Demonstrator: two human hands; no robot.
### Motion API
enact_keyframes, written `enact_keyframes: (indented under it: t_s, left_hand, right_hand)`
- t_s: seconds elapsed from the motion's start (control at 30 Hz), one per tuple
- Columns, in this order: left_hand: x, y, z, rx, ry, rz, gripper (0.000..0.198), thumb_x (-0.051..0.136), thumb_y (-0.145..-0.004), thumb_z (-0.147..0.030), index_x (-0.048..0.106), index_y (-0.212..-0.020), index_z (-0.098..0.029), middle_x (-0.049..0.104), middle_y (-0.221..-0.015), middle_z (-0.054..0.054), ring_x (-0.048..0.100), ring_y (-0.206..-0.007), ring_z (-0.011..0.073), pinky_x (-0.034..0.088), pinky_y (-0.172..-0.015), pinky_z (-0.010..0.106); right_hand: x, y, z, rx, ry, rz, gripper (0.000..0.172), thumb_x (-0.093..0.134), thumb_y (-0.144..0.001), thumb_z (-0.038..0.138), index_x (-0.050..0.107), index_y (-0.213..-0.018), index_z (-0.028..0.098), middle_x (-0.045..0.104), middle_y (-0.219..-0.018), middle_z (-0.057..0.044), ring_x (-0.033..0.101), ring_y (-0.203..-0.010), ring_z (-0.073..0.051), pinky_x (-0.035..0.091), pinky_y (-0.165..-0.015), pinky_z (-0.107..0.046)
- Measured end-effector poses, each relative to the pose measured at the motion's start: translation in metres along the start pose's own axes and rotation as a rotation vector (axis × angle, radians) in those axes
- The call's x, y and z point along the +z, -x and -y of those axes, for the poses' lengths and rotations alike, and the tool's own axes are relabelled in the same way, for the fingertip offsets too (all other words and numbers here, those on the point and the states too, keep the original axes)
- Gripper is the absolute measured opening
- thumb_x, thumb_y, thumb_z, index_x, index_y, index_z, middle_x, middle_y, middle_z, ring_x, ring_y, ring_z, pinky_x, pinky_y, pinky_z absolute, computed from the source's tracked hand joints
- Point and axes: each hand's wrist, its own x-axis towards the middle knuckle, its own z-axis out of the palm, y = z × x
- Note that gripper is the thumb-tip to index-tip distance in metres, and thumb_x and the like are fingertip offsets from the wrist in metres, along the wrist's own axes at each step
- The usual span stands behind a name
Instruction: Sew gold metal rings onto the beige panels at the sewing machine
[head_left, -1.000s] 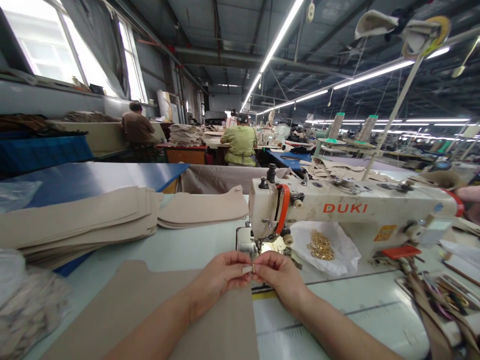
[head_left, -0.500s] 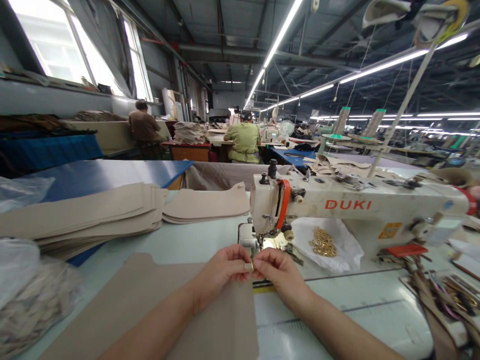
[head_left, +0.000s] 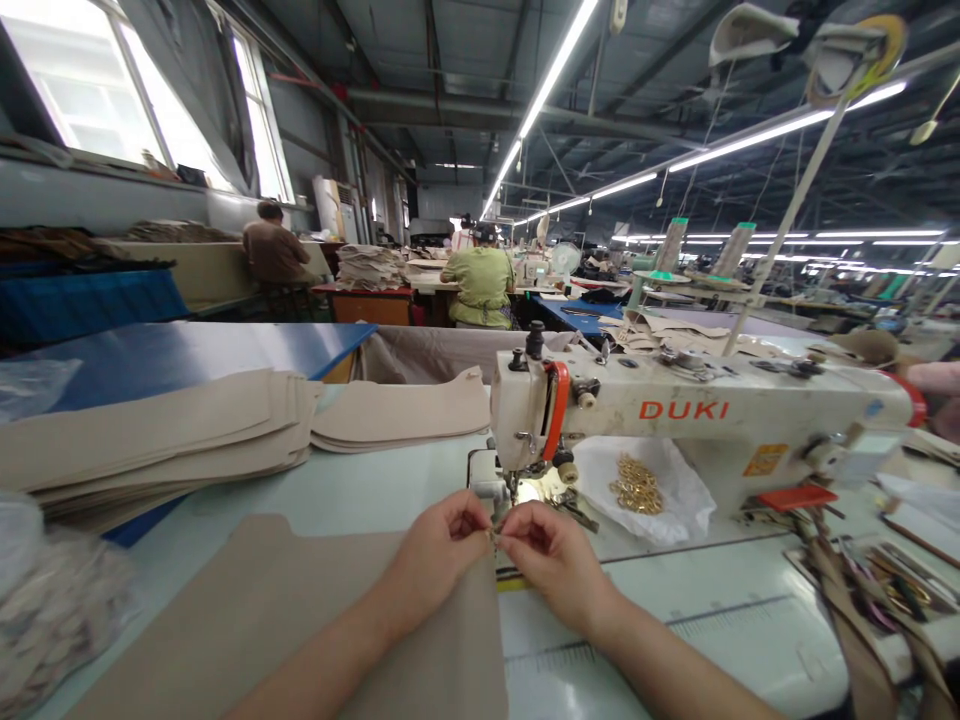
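Note:
In front of the sewing machine's needle, my left hand (head_left: pixel 446 550) and my right hand (head_left: pixel 551 560) are closed in pinches, fingertips nearly touching. Between them is a small gold metal ring (head_left: pixel 493 536), mostly covered by the fingers; a small beige fabric tab at the left fingertips is hardly visible now. Under my left hand and forearm lies a large flat beige panel (head_left: pixel 315 600), its right edge close to the needle area. The white sewing machine (head_left: pixel 675 400) stands just beyond my hands. A white plastic bag (head_left: pixel 686 495) beside the needle holds a pile of gold metal pieces (head_left: pixel 636 485).
Stacked beige panels (head_left: pixel 172 430) lie at the left, with another stack (head_left: pixel 405 405) behind. A plastic bag of scraps (head_left: pixel 67 610) sits at the left edge. Straps and tools fill a tray (head_left: pixel 900 590) at right. Two people (head_left: pixel 480 280) (head_left: pixel 274 245) sit farther back.
My hands still pinch together at the same spot, with fingers slightly shifted around the small gold ring. The whole view has moved a little, so things appear farther left.

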Motion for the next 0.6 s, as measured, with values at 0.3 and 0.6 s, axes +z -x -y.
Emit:
enact_keyframes:
  t_s: [0.3,0.6]
  left_hand:
    - [0.0012,-0.0008,0.0070,0.163,-0.006,-0.003,0.003,0.055,-0.066,-0.020,0.053,-0.068,-0.018,0.058,-0.067,-0.002,0.056,-0.066,0.0146,0.044,-0.064,0.026]
    - [0.0022,-0.0001,0.0023,0.117,0.069,0.044,0.007,0.060,-0.066,-0.022,0.055,-0.069,-0.018,0.060,-0.066,-0.002,0.058,-0.064,0.0139,0.045,-0.063,0.025]
  right_hand:
    - [0.0014,-0.0004,-0.0001,-0.179,0.132,-0.144,0.006,0.058,-0.066,0.014,0.057,-0.062,0.017,0.064,-0.071,-0.002,0.054,-0.062,-0.011,0.042,-0.057,-0.021]
    - [-0.0002,0.0013,0.0025,-0.276,0.320,-0.168,0.010,0.053,-0.067,0.011,0.057,-0.060,0.017,0.065,-0.070,-0.002,0.057,-0.062,-0.011,0.044,-0.056,-0.019]
